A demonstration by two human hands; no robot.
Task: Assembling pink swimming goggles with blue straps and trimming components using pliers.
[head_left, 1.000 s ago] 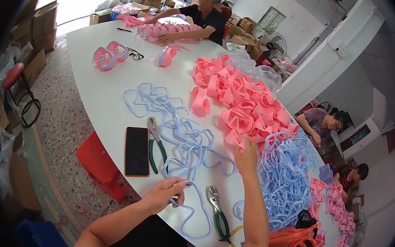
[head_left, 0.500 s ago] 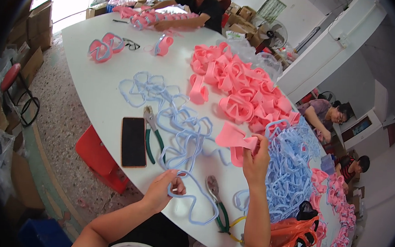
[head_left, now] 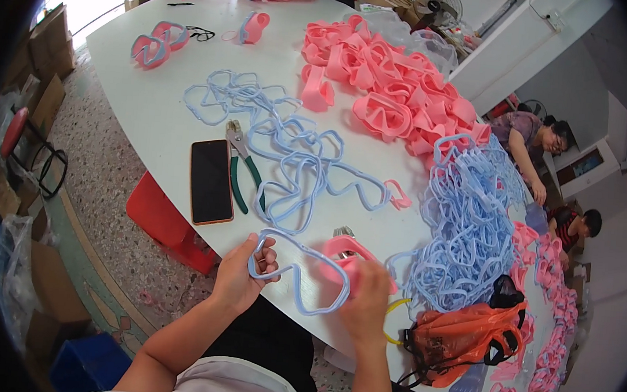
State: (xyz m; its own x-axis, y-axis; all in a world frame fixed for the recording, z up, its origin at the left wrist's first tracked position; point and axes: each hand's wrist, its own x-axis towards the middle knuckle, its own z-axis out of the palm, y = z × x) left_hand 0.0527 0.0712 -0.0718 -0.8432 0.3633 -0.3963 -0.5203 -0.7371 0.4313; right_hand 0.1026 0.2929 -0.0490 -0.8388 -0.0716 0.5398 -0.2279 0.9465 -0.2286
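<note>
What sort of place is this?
Probably a small hand-assembly workshop: piled pink pieces and a heap of pale-blue loops cover much of a white table, with pliers on it and another person beside it.

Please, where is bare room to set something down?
The white table is bare between the curved pink and blue frames, the black rectangular phone and the left edge. A smaller patch lies between the strewn blue flexible loops and piled pink soft frames. Crowded: the right side, with a tangled blue heap and orange plastic bag.
</note>
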